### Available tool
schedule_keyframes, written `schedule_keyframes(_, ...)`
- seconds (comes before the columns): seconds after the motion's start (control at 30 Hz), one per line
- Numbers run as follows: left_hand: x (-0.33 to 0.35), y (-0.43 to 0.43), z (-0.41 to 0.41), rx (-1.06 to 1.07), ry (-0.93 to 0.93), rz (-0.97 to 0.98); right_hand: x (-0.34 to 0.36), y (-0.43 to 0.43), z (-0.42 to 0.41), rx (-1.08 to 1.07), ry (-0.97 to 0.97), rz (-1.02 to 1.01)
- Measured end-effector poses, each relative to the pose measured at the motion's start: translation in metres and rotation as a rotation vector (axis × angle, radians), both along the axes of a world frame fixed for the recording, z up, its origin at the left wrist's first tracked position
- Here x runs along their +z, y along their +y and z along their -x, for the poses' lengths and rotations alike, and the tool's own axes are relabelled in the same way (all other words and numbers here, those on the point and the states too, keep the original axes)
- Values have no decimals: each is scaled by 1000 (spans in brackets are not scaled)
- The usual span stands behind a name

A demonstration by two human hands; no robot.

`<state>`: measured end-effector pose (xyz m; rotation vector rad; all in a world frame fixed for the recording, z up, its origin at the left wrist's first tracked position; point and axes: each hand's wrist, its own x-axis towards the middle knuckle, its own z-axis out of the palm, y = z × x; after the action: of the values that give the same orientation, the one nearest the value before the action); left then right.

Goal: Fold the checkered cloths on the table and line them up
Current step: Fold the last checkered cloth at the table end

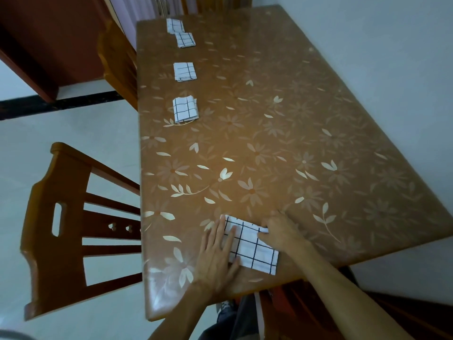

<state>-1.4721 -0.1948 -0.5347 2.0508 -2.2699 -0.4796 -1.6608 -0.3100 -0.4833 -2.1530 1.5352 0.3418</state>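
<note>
A white cloth with a black check (255, 249) lies folded near the front edge of the table (294, 133). My left hand (218, 251) rests flat on its left part, fingers spread. My right hand (282, 231) pinches its right edge, where a small fold of cloth sticks out. Several folded checkered cloths stand in a row along the table's left side: one (185, 110) in the middle, one (185, 71) farther back, and two at the far end, cloth (185, 40) touching cloth (175, 25).
The table has a glossy brown top with a flower pattern. A wooden chair (73, 229) stands at the table's left front, another chair (117, 62) farther back on the left. A white wall runs along the right side.
</note>
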Motion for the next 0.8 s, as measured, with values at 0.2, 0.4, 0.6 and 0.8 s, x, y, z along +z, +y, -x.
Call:
schedule_keyframes(0.2, 19, 4, -4, 453, 284, 128, -2, 26, 15, -655, -562, -403)
schedule_keyframes(0.4, 21, -12, -3, 819, 775, -194, 13, 54, 21, -879, -840, -594)
schedule_keyframes(0.6, 44, -21, -2, 855, 1104, -506, 21, 68, 20, -858, -853, -683)
schedule_keyframes(0.8, 55, -17, -11, 728, 1179, -616, 29, 70, 22, -851, -812, -592)
